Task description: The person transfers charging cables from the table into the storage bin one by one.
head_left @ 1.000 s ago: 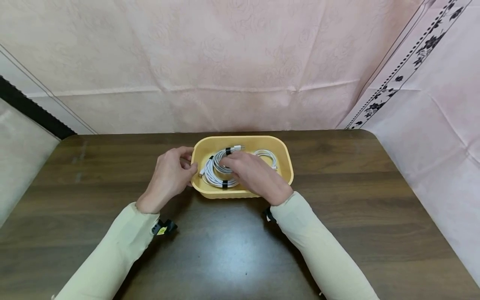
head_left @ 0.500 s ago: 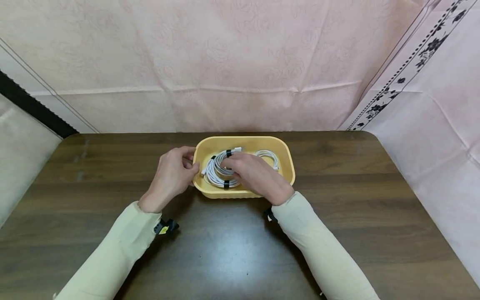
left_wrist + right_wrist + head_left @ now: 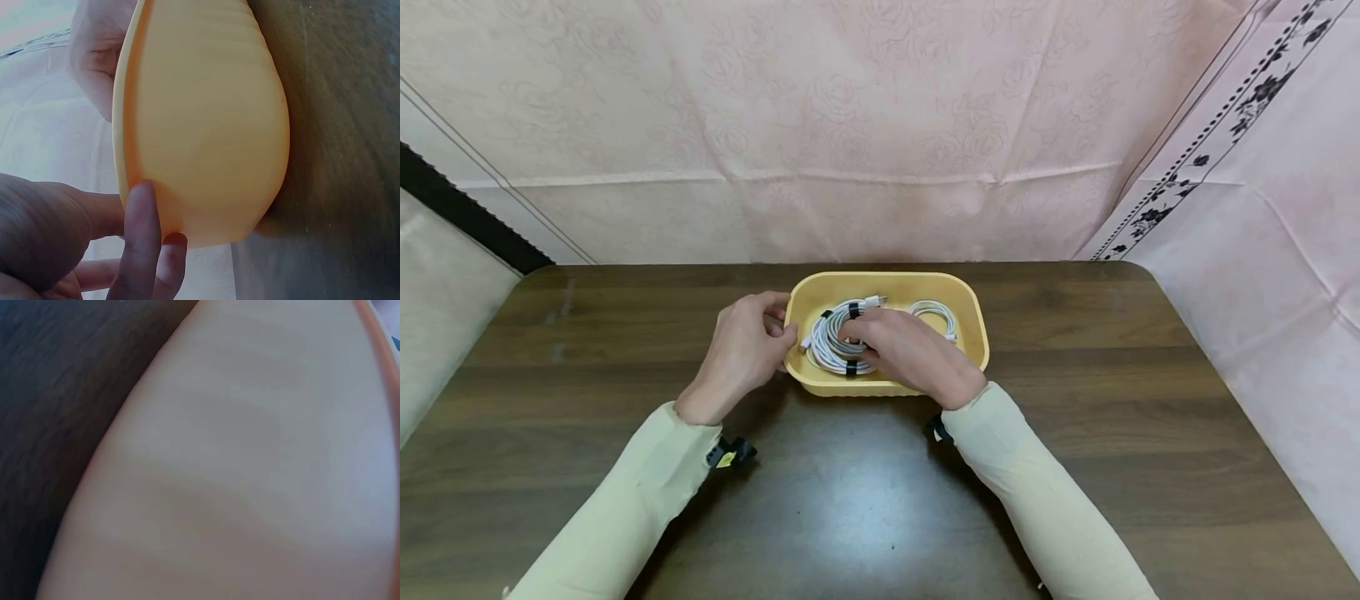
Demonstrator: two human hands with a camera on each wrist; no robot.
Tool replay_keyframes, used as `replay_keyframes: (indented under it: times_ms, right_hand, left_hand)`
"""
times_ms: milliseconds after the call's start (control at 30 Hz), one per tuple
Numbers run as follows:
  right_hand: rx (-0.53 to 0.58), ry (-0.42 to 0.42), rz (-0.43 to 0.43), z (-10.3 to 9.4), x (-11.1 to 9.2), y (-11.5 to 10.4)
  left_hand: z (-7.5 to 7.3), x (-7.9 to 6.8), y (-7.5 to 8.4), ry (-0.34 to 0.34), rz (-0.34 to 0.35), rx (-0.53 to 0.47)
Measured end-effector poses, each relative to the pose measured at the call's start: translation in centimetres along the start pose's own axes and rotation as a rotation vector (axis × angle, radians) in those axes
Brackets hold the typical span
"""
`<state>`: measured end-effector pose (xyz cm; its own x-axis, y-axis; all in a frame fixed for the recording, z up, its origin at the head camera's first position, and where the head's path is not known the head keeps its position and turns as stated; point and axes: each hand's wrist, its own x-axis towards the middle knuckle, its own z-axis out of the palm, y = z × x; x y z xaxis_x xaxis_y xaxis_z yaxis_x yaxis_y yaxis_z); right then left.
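A yellow plastic basket (image 3: 820, 388) stands at the table's back edge. At its left end my left hand (image 3: 736, 357) grips the rim; in the left wrist view its fingers (image 3: 141, 219) lie along the outer wall (image 3: 206, 125). My right hand (image 3: 917, 350) reaches in from the front right, its fingers curled at a white coiled cable bound with black straps, whose plug (image 3: 874, 301) points to the back right. This coil lies over a larger white coiled cable (image 3: 827, 360). The right fingertips are partly hidden. Only the basket's outer side (image 3: 237, 456) fills the right wrist view.
A smaller white coiled cable (image 3: 932, 305) lies in the basket's right part. The dark wooden table (image 3: 1075, 400) ends just behind the basket, where pale patterned cloth (image 3: 865, 150) hangs. Another cloth with a black floral band (image 3: 1195, 158) hangs at the right.
The upper coil and its plug have shifted slightly left under my right fingers. Both hands stay in nearly the same place, and the basket has hardly moved.
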<state>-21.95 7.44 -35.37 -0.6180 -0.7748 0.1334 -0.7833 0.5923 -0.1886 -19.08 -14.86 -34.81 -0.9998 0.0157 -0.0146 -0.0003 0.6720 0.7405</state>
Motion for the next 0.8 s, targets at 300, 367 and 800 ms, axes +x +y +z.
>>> replay_keyframes:
  times_ms: [300, 367, 800]
  right_hand:
    - [0.0, -0.006, -0.031, 0.11, 0.04, 0.37]
    - [0.006, -0.001, -0.036, 0.14, 0.01, 0.43]
    - [-0.032, 0.054, -0.037, -0.04, -0.29, 0.6]
  left_hand:
    - [0.04, 0.06, 0.03, 0.0, 0.002, -0.007]
    - [0.05, 0.03, 0.03, -0.002, -0.002, -0.006]
    - [-0.03, -0.02, -0.07, 0.006, 0.005, 0.029]
